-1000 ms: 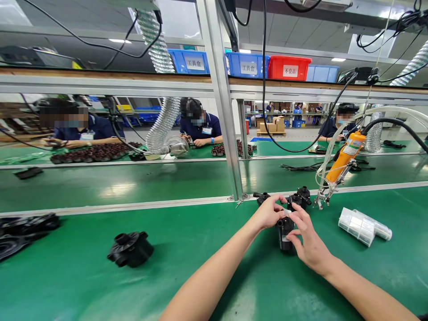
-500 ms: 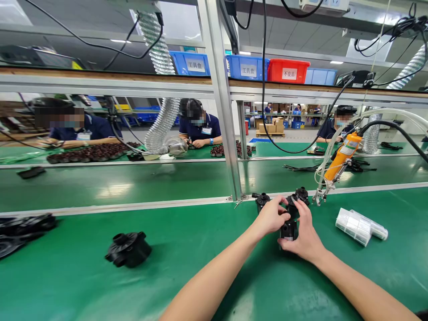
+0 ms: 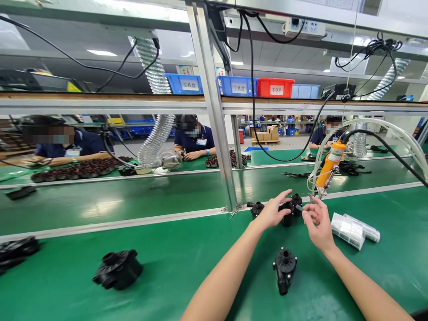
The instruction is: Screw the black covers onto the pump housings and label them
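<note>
My left hand reaches beside a black pump, fingers spread apart, the thumb overlapping its side; whether it touches is hard to tell. My right hand is closed, thumb and fingers pinching a small grey piece just right of that pump. Behind it stands another black pump, and one more black pump is left of my left hand. Nearer to me, between my forearms, a black pump with screws on its cover sits untouched on the green bench.
An orange power screwdriver with hoses hangs behind my right hand. Clear plastic rolls lie at right. A black housing rests at left. A metal post rises behind the bench. Co-workers sit across.
Both hands have left the front pump, which now stands free between my forearms. The right hand moved right with the small grey piece in its fingertips. The whole view has shifted slightly.
</note>
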Motion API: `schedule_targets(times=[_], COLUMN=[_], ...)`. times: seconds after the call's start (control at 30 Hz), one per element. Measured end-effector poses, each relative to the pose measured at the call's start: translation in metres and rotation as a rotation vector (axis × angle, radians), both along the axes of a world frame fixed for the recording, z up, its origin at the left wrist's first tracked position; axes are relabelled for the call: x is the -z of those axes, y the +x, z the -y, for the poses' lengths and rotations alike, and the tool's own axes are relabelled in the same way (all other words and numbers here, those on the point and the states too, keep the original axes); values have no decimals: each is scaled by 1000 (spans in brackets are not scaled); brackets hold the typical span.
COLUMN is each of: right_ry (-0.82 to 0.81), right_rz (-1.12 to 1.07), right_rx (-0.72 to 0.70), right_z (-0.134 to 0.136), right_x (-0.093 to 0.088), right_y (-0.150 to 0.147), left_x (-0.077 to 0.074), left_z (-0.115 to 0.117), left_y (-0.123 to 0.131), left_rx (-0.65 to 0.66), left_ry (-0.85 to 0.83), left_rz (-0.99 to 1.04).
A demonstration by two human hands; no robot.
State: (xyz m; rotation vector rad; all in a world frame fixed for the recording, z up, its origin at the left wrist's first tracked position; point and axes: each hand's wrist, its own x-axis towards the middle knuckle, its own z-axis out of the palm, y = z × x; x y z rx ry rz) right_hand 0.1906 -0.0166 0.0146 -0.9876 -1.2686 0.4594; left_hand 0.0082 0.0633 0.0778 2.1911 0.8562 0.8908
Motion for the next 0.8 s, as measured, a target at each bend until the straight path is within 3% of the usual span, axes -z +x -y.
schedule_targets(times=[0.13, 0.4, 0.57, 0.8], right_ry=[-80, -263, -324, -288], right_rz=[-78, 52, 75, 221], right_rx=[-64, -344, -339, -299], right_z=[-4, 5, -1, -1], right_x=[2, 10, 24, 20], right_y=[6, -9, -19, -22], left_x=[11, 2, 10, 7], left_z=[-9, -16, -22, -15], left_y=[14, -11, -12, -4], left_rx=[-36, -131, -209, -266], left_ry=[5, -121, -174, -167], left_rz=[-12, -100, -79, -56])
